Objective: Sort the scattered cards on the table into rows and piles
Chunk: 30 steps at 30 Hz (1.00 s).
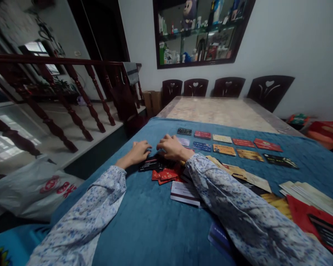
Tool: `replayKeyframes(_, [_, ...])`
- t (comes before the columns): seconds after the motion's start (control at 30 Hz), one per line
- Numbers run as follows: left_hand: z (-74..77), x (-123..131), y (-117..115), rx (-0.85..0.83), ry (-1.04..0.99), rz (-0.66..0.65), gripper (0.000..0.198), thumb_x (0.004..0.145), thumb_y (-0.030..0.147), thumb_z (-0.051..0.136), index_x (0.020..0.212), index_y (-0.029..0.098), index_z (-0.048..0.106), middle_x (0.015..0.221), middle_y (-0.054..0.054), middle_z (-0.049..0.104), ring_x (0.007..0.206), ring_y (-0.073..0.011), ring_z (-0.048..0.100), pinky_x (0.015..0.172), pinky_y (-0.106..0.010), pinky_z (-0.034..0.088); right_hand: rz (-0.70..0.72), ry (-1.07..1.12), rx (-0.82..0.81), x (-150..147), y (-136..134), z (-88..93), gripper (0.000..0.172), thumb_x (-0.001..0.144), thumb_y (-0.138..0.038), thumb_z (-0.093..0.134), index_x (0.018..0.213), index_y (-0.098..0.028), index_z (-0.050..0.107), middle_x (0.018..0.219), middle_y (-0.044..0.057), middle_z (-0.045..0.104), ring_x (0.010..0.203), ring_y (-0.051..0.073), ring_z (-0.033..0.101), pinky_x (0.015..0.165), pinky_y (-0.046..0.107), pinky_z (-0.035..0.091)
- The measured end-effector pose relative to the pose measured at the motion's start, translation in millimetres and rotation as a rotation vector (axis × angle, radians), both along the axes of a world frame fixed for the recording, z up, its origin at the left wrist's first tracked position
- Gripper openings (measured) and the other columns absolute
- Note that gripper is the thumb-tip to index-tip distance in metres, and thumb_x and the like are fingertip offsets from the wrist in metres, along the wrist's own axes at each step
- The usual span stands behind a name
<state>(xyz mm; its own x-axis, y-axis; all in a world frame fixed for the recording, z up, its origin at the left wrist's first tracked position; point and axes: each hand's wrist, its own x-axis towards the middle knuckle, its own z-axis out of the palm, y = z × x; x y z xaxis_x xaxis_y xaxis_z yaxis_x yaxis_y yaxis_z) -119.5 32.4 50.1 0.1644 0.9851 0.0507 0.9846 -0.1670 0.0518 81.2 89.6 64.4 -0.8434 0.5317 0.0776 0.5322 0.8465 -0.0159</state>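
My left hand and my right hand rest side by side on a blue cloth, fingers curled down over a loose heap of black cards and red cards. What the fingertips pinch is hidden. Beyond the hands, two rows of cards lie face up, red, blue, orange and black. A white card with a dark stripe lies by my right forearm.
More cards and envelopes pile up at the right. The bare marble tabletop runs to several dark chairs at the wall. A wooden railing and a white plastic bag are on the left.
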Motion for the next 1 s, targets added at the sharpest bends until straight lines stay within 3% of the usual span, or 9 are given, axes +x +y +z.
replayKeyframes(0.23, [-4.0,-23.7,-30.1,0.035,-0.063,-0.007,0.034,0.095,0.020,0.051,0.119,0.023,0.074,0.125,-0.009,0.072,0.119,-0.0260,0.065,0.107,-0.043,0.045,0.040,0.039,-0.009,-0.5,-11.1,-8.8,0.034,0.095,-0.034,0.065,0.127,-0.026,0.074,0.135,0.012,0.069,0.129,0.033,0.046,0.098,0.046,0.037])
replayKeyframes(0.5, [3.9,-31.2,-55.4,-0.009,-0.212,-0.164,0.030,0.089,0.035,0.069,0.114,0.021,0.077,0.110,-0.008,0.074,0.103,-0.0254,0.067,0.094,-0.036,0.049,0.125,0.036,-0.053,2.6,-15.4,-15.4,0.038,0.096,-0.047,0.065,0.125,-0.025,0.076,0.132,0.014,0.069,0.124,0.034,0.046,0.096,0.045,0.036])
replayKeyframes(0.7, [3.0,-27.1,-57.8,-0.074,-0.171,-0.209,0.034,0.083,0.042,0.077,0.110,0.022,0.076,0.109,-0.008,0.071,0.107,-0.0274,0.063,0.097,-0.039,0.046,0.168,0.006,-0.063,2.0,-20.8,-15.2,0.048,0.091,-0.057,0.068,0.123,-0.023,0.077,0.130,0.014,0.069,0.122,0.034,0.045,0.094,0.046,0.036])
replayKeyframes(1.0, [2.0,-21.8,-57.3,-0.079,-0.170,-0.198,0.028,0.083,0.030,0.072,0.108,0.019,0.075,0.105,-0.007,0.067,0.102,-0.0254,0.062,0.094,-0.038,0.047,0.147,0.028,-0.084,2.6,-23.9,-17.2,0.040,0.095,-0.048,0.064,0.122,-0.020,0.077,0.129,0.015,0.070,0.121,0.033,0.047,0.093,0.046,0.036])
